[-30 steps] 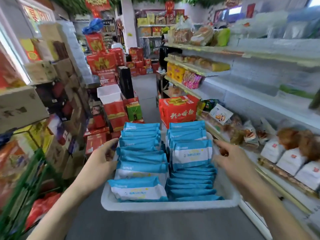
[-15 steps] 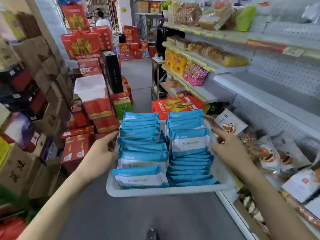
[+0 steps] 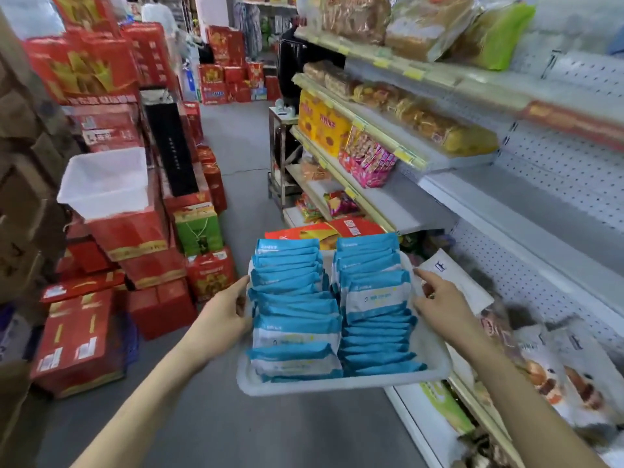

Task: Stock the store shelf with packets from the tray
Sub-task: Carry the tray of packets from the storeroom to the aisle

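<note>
A white plastic tray [image 3: 337, 385] is carried in front of me, filled with two rows of blue and white packets [image 3: 297, 319]. My left hand [image 3: 224, 312] grips the tray's left rim, fingers curled under the edge. My right hand [image 3: 439, 304] holds the right rim, with the index finger stretched forward along the edge. To the right runs the store shelf [image 3: 526, 214], a white perforated-back unit with a long bare grey board at middle height.
Bread and snack bags fill the upper shelves [image 3: 405, 106] and the lowest shelf [image 3: 557, 366] on the right. Red gift boxes [image 3: 101, 251] and a white bin [image 3: 104, 184] are stacked on the left. A grey floor aisle [image 3: 236, 136] leads ahead; a person stands far back.
The view has tilted up and moved forward along the aisle, showing more of the shelves on the right. Both hands keep the same hold on the tray.
</note>
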